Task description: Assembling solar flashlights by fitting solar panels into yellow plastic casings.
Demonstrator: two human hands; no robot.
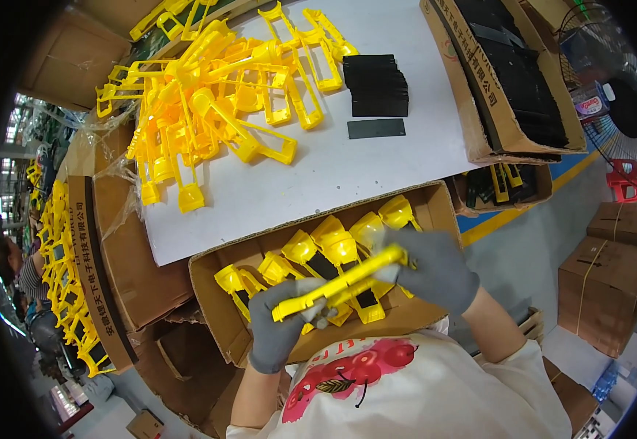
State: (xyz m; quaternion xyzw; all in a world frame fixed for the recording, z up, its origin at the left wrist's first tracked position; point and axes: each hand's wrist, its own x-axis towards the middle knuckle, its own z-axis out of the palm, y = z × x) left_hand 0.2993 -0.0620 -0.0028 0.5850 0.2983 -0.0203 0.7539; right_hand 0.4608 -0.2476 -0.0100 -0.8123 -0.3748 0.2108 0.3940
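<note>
Both gloved hands hold one yellow frame (pixel 344 282) in the air, tilted, above an open carton (pixel 216 322) that stands against the table's near edge. The left hand (pixel 276 329) has its grip closed around the frame's lower end; the right hand (pixel 435 271), blurred, has its grip closed at the raised end. Beneath them, the carton contains a row of yellow pieces (pixel 333 238), several with dark panels in them. On the table (pixel 296 179), a loose heap of yellow frames (pixel 209 110) covers the far left corner and spreads along the left edge. Right of the heap, toward the far edge, lies a fanned stack of black strips (pixel 377 86), with a single dark strip (pixel 375 129) just nearer. A long cardboard box (pixel 472 110) holding black pieces (pixel 527 91) stands along the table's right edge.
</note>
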